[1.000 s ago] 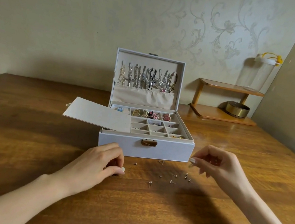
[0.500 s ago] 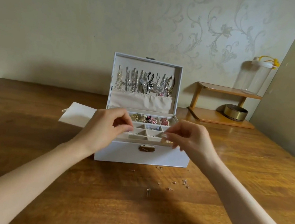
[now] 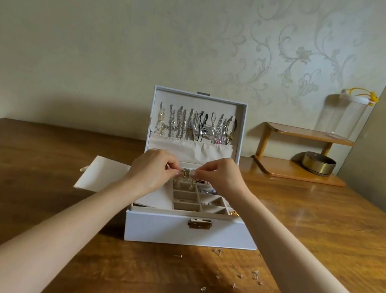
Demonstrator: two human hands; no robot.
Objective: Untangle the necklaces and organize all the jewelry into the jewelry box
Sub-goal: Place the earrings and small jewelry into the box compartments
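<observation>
Two bare hands are meeting over one open white jewelry box (image 3: 190, 233) that is standing on a wooden table (image 3: 25, 195). The left hand (image 3: 154, 170) and the right hand (image 3: 220, 176) are each pinching, between thumb and curled fingers, one small gold piece (image 3: 185, 172) held just above the back row of the box's divided tray. The box's lid (image 3: 200, 101) is standing upright, and a row of necklaces (image 3: 195, 126), about a dozen though too crowded to count exactly, is hanging inside it above one gathered cream pocket (image 3: 191, 148). One flat cream panel (image 3: 103, 174) is jutting out from the box's left side. One gold latch (image 3: 200, 224) is showing on the front wall. In front of the box and toward its right, about eight tiny earring studs (image 3: 254, 274) are lying scattered on the table, apart from one another. At the far right one two-tier wooden shelf (image 3: 297, 172) is carrying one clear jar (image 3: 344, 118) with a white lid on top and one round brass tin (image 3: 318, 163) below.
</observation>
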